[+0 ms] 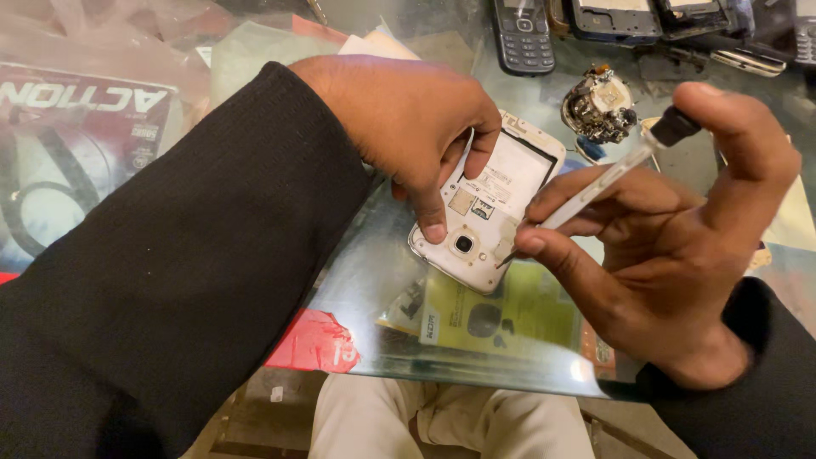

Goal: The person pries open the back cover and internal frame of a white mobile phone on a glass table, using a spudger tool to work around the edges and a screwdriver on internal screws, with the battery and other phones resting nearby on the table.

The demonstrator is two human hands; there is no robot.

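While I look down through the head camera, my left hand point(408, 127) comes in from the upper left in a black sleeve and clamps a white phone point(486, 212) with its back cover off, thumb pressed beside the camera lens and fingers curled over the upper edge. That phone lies just right of the frame's centre, tilted, resting on a glass tabletop point(374, 280). My right hand point(671, 246), at the right of the frame, is closed around a thin white screwdriver point(608, 174) with a black cap, index finger bent over the cap and the other fingers pinching the shaft; its tip touches the phone's lower right edge. Under the glass I see a green printed card point(510, 314) and a red wrapper point(314, 340). At the top of the frame sit a dark keypad phone point(524, 34) and other opened handsets point(612, 17), with a small round metal part point(599, 106) just above my tool. Pale trousers point(408, 421) show below the table edge.
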